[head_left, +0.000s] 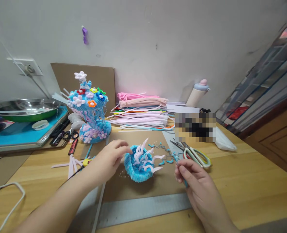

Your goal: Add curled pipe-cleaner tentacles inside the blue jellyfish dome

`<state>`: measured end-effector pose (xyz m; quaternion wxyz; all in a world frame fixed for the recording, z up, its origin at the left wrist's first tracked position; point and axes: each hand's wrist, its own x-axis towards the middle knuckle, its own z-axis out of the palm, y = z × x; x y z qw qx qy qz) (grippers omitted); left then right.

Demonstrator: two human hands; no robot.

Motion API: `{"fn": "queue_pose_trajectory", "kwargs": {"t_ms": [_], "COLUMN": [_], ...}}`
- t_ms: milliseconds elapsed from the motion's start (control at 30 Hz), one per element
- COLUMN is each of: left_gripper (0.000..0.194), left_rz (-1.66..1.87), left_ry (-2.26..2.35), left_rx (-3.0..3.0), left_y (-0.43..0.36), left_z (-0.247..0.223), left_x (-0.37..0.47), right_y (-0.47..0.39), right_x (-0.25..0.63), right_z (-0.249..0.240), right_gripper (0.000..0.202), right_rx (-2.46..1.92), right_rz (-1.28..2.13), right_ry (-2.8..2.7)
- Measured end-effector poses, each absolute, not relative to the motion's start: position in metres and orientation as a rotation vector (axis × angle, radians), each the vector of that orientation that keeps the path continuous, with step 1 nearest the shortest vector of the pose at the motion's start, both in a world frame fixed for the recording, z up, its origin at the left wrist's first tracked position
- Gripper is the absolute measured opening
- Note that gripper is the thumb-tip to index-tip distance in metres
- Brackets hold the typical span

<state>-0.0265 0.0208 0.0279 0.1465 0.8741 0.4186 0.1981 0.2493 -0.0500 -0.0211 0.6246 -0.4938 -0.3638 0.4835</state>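
A small bowl-shaped piece of blue pipe cleaner (138, 176), with wavy pale pink tentacle-like strips (147, 158) standing out of it, sits tilted on the cardboard. At its upper left rim, the bent fingertips of my left hand (113, 158) reach the edge. Those fingers are loosely curved and apart, not closed around the bowl; the thumb is partly hidden. To the right, thumb and fingers of my right hand (194, 178) pinch a short piece of blue pipe cleaner (185, 183). Between bowl and right hand lie several blue snippets (169, 161).
Scissors (196, 157) lie beyond my right hand. A blue flower-covered pipe-cleaner jellyfish (90, 106) stands at the back left. Bundled pipe cleaners (142, 111) are stacked by the wall. A metal bowl (24, 111), small black scissors (70, 134) and a bottle (196, 94) surround the work.
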Motion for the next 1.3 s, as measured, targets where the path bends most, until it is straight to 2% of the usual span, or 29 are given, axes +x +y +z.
{"fn": "queue_pose_trajectory", "kwargs": {"t_ms": [267, 567, 733, 967, 1100, 1300], "left_gripper": [0.025, 0.02, 0.016, 0.025, 0.029, 0.021], "left_rz": [0.466, 0.666, 0.779, 0.91, 0.94, 0.974], "left_ry": [1.232, 1.278, 1.319, 1.34, 1.344, 1.332], "left_rx": [2.54, 2.611, 2.579, 2.516, 2.506, 2.505], "left_y": [-0.001, -0.039, -0.043, -0.047, -0.047, -0.045], "left_z": [0.018, -0.008, -0.021, -0.036, -0.04, -0.04], "left_x": [-0.03, -0.007, 0.001, 0.006, 0.005, 0.004], "right_y": [-0.052, -0.054, -0.058, -0.055, -0.053, -0.046], "right_x": [0.256, 0.257, 0.256, 0.246, 0.239, 0.23], "right_z": [-0.028, -0.027, -0.016, 0.001, 0.003, 0.003], "right_gripper": [0.026, 0.022, 0.011, 0.019, 0.023, 0.02], "right_rx": [-1.158, -1.248, -1.264, -1.257, -1.328, -1.387], "right_rz": [1.142, 1.089, 0.857, 0.516, 0.354, 0.178], "right_ry": [-0.859, -1.062, -1.478, -2.121, -2.26, -2.306]}}
